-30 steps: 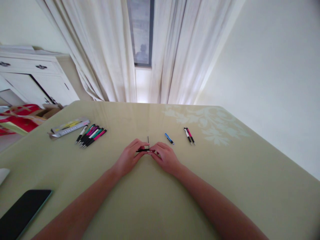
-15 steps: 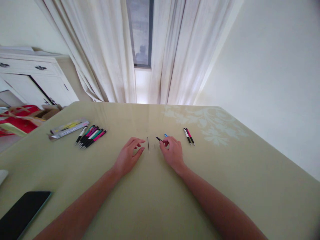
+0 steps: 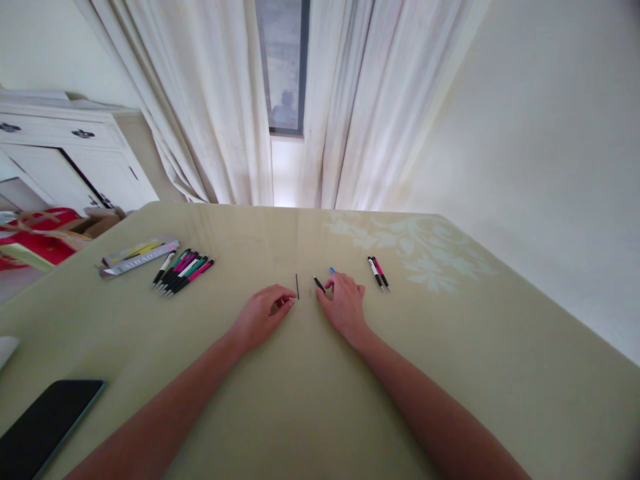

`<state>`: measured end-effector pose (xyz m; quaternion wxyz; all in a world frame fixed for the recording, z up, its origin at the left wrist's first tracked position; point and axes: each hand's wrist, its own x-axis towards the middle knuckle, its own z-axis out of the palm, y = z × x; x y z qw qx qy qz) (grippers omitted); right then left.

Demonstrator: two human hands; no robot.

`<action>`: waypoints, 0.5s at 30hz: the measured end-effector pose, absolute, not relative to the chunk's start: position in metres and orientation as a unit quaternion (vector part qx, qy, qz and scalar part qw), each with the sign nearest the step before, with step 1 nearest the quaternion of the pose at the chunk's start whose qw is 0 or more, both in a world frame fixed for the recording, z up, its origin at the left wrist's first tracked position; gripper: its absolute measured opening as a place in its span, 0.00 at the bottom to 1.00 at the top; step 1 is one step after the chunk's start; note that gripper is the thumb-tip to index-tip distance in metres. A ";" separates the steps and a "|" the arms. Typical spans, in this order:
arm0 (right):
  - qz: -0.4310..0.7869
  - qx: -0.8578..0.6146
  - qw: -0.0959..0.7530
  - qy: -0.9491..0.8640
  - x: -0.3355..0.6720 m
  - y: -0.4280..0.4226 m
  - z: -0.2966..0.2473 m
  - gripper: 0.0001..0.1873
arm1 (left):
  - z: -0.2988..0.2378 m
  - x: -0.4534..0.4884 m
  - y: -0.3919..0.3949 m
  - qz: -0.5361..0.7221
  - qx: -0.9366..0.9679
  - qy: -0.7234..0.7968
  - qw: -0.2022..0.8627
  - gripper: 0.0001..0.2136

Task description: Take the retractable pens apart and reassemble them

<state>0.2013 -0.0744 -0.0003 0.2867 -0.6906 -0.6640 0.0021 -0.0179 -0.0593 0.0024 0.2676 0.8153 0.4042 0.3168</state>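
A thin, straight, dark rod (image 3: 297, 287) lies on the counter (image 3: 300, 400), pointing away from the viewer. To its right a short black pen section (image 3: 319, 284) slants, its near end at the right hand (image 3: 345, 307); contact is hard to judge. Beyond, a blue piece (image 3: 332, 271) shows, mostly covered.

Left grip (image 3: 262, 312), right grip (image 3: 346, 307) bare, slim-fingered; left forearm (image 3: 185, 393), right forearm (image 3: 425, 399) bare, tapering.

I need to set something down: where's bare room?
Right side: from the pen pair to the table's right edge. Left side: between the phone and pen pile. Crowded: around the left hand and right hand, with the thin stick, black tube and blue piece; also between box and pen pile.
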 end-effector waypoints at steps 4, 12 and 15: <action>-0.009 -0.639 0.326 -0.697 0.201 -0.077 0.003 0.06 | 0.005 -0.018 -0.062 0.291 0.797 0.435 0.302 0.12; 0.018 -0.632 0.344 -0.694 0.205 -0.074 0.001 0.04 | 0.009 -0.019 -0.063 0.276 0.813 0.425 0.285 0.16; 0.027 -0.627 0.322 -0.709 0.205 -0.073 -0.001 0.05 | 0.009 -0.018 -0.063 0.268 0.819 0.426 0.276 0.16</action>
